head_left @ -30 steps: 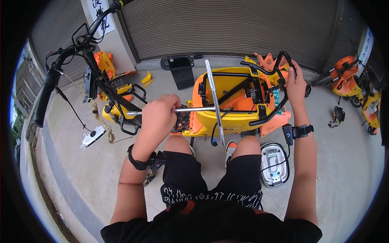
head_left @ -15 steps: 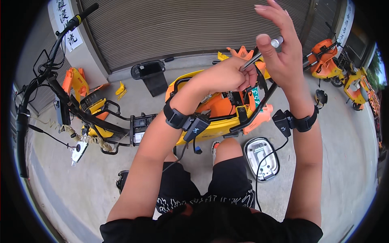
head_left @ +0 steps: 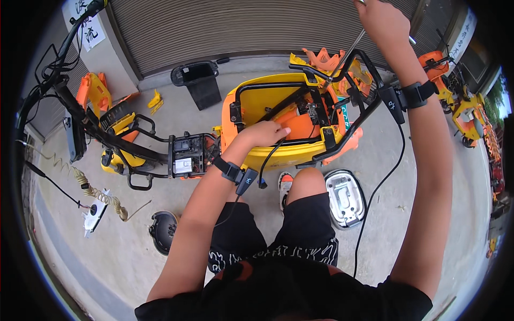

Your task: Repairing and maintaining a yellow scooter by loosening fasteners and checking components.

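My right hand (head_left: 384, 24) is raised at the upper right, closed round the crossbar of a metal T-handle wrench (head_left: 348, 55). The wrench's shaft slants down and left, its lower end at the black rear frame (head_left: 364, 115) of a partly stripped yellow-and-orange scooter. Whether that end sits on a bolt is too small to tell. Lower and to the left, my left hand (head_left: 264, 134) is closed over the near edge of the scooter's yellow body (head_left: 292, 154), thumb pointing right. Beside it, a black cable (head_left: 267, 160) hangs over that edge.
A black bin (head_left: 203, 93) stands behind the scooter, by the shutter. On the floor near my legs lie a white-lined seat (head_left: 347, 199) and a black bowl (head_left: 162, 231) of small parts. The handlebar assembly (head_left: 80, 109) rises at the left; more scooters (head_left: 467, 120) stand at right.
My hands have separated. My right hand has taken the wrench up and right, its shaft now slanting down to the frame; my left hand has let go of the wrench and dropped to the body's edge.
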`<state>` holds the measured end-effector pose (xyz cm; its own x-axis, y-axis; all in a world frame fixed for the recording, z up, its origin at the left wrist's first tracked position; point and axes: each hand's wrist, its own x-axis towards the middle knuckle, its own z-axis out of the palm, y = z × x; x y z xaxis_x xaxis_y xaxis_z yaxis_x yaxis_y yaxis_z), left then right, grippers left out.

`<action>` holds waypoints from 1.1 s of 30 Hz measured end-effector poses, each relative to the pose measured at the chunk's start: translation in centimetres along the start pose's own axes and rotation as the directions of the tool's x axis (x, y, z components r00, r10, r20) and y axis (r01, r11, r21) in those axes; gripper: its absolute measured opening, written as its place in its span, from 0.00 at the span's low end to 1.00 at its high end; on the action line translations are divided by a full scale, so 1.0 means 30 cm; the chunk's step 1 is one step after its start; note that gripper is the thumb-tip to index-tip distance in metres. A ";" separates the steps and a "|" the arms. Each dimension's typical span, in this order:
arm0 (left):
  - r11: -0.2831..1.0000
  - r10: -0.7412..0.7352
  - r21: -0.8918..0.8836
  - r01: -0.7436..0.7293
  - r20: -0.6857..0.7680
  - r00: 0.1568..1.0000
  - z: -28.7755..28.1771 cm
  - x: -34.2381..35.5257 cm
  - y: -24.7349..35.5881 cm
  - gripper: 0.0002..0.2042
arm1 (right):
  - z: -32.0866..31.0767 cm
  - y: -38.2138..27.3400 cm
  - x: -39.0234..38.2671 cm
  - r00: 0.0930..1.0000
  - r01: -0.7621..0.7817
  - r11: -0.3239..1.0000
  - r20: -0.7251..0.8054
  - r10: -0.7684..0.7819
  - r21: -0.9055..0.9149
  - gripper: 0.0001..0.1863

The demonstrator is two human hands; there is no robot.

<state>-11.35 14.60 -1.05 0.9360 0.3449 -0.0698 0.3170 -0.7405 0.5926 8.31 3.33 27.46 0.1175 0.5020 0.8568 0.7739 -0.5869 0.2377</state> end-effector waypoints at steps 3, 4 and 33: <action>0.997 -0.058 -0.054 0.055 -0.058 0.997 0.042 0.001 -0.024 0.31 | 0.119 -0.026 0.010 1.000 0.007 1.000 0.004 -0.007 -0.011 0.20; 0.995 -0.091 -0.040 0.087 -0.109 0.990 0.049 -0.001 -0.022 0.30 | 0.152 -0.033 0.014 0.998 0.041 0.999 -0.057 -0.041 0.006 0.20; 0.991 -0.134 -0.026 0.132 -0.202 0.970 0.057 -0.032 -0.022 0.21 | 0.294 -0.021 0.094 0.994 0.054 0.998 0.097 -0.051 -0.030 0.25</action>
<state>-12.19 13.77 -2.73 0.8347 0.5505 0.0145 0.4337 -0.6733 0.5988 13.64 10.73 25.69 0.1383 0.5906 0.7950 0.7599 -0.5781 0.2972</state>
